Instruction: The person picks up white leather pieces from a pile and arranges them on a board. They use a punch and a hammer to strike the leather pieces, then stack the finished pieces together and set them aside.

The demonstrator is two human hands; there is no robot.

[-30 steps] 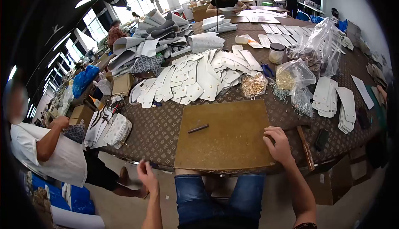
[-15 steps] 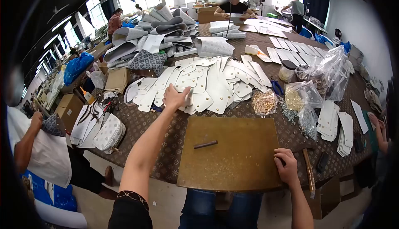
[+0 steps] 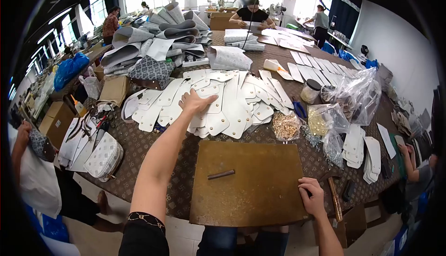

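My left hand (image 3: 197, 103) is stretched over a heap of white leather-like pieces (image 3: 232, 110) with gold-coloured studs. Its fingers are spread and touch the top of the heap, with no piece lifted. My right hand (image 3: 312, 196) rests on the right edge of a brown work board (image 3: 251, 177), fingers loosely bent and apart from the thumb, holding nothing. A short dark metal rod (image 3: 221, 174) lies on the board. Just right of this hand is a hammer (image 3: 335, 199) with a wooden handle.
Bags of gold studs (image 3: 285, 126) and silver bits (image 3: 333, 148) lie right of the heap, near pliers (image 3: 299, 110) and a lidded jar (image 3: 310, 91). Rolled grey material (image 3: 176, 33) is piled behind. A patterned pouch (image 3: 104, 156) sits left. Other people stand or sit around.
The view has shifted, so the table things appear further left and the board lower. My left hand stays over the heap, its fingers more spread. My right hand stays at the board's edge.
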